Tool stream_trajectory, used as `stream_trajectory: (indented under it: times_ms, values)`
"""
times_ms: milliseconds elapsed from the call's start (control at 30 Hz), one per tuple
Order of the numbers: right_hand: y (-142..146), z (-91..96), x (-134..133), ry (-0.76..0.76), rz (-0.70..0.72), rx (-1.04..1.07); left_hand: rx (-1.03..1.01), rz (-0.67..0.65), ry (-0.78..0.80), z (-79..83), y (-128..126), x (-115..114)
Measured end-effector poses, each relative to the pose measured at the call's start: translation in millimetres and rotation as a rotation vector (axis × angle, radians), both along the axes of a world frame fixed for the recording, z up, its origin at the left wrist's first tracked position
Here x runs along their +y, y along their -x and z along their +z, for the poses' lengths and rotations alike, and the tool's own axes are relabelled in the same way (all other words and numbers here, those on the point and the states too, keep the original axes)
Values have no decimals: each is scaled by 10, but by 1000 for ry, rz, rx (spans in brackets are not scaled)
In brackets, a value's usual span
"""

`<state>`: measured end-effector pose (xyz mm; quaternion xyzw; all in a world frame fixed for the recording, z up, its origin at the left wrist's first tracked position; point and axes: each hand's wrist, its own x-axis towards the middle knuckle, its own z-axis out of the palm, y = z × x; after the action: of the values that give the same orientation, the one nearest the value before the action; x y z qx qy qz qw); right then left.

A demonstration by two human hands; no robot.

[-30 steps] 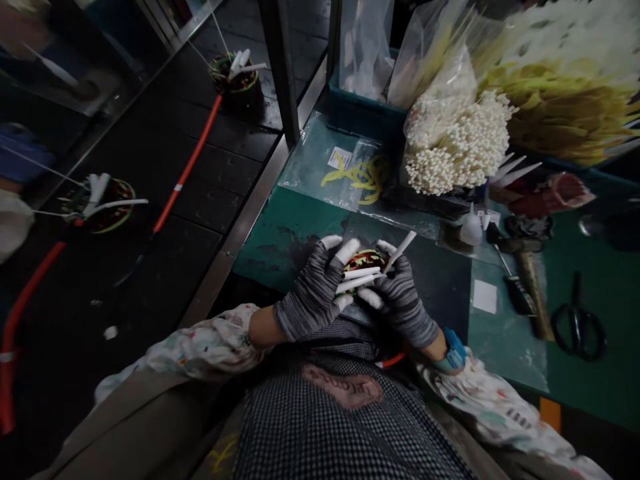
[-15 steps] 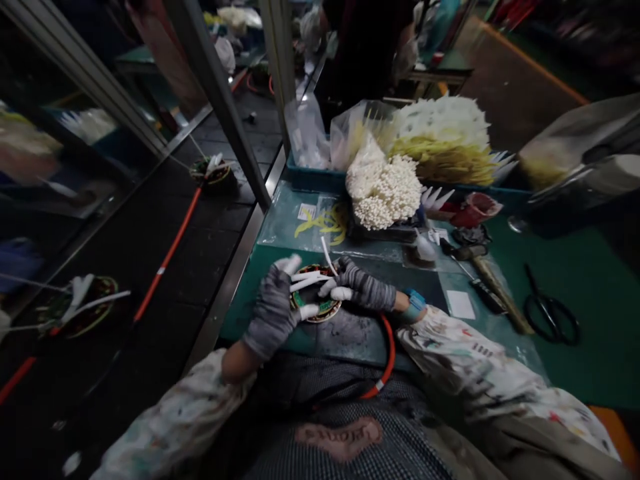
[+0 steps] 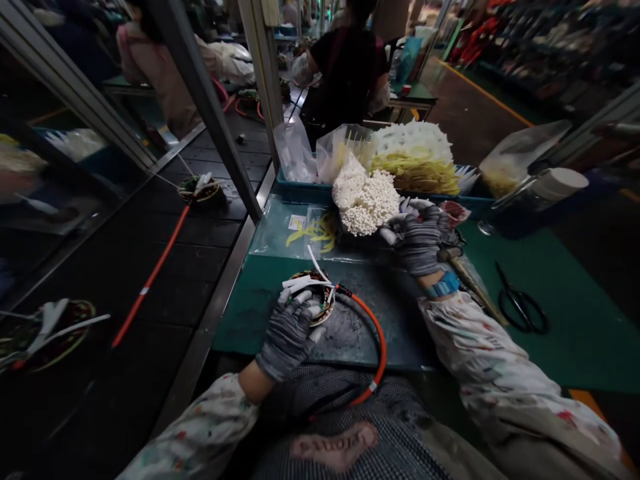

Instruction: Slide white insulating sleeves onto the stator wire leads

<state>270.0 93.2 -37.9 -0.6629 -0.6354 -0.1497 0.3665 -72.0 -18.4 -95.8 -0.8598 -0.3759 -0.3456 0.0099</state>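
Observation:
A round wound coil [image 3: 327, 312] lies on the dark work mat, with white sleeves [image 3: 300, 283] across its top and an orange cable [image 3: 377, 327] running from its right side. My left hand [image 3: 290, 333], in a grey striped glove with pale fingertips, rests over the coil's near left part, fingers stretched out. Beside the bundle of thin white tubes [image 3: 370, 203] is my right hand [image 3: 421, 239], gloved likewise, its thumb and fingers apart. Nothing shows in it, though its palm side is hidden.
Yellow strips [image 3: 315, 232] lie in a clear bag behind the coil. A blue tray [image 3: 300, 193] holds yellow and white sleeves. At right are black scissors [image 3: 523, 307], a hammer [image 3: 475, 283] and a jar [image 3: 550, 190]. On the left, a conveyor [image 3: 170, 280] carries more coils. Other people sit farther back.
My right hand has left the coil and moved forward and right, to the white tube bundle. My left hand has turned from the coil's side to lie over it. The camera view has shifted.

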Motion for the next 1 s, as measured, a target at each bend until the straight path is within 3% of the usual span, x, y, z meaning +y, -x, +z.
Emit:
stream_trajectory:
  times_ms: [167, 300, 400, 500, 567, 600, 667, 800, 900, 1000]
  values:
    - [78, 17, -48, -119, 82, 33, -64, -37, 17, -49, 25, 45]
    - [186, 151, -234, -211, 307, 428, -97, -71, 67, -55, 57, 51]
    - [331, 374, -495, -214, 391, 715, -26, -104, 170, -38, 73, 53]
    - [551, 590, -850, -39, 451, 895, 15, -87, 218, -19, 82, 52]
    - [734, 624, -1073, 305, 559, 983, 30, -67, 226, -17, 82, 48]
    - [827, 598, -1167, 436, 594, 1026, 30, -56, 218, -19, 79, 46]
    - [991, 476, -1311, 512, 577, 1067, 13, -41, 179, -24, 65, 41]
    - [1119, 155, -1526, 336, 485, 1114, -28, -16, 136, -24, 18, 27]
    - [1066, -43, -1728, 322, 629, 1242, -29, 5, 158, -17, -7, 15]
    - [966, -190, -1941, 467, 728, 1301, -27, 19, 146, -16, -13, 8]
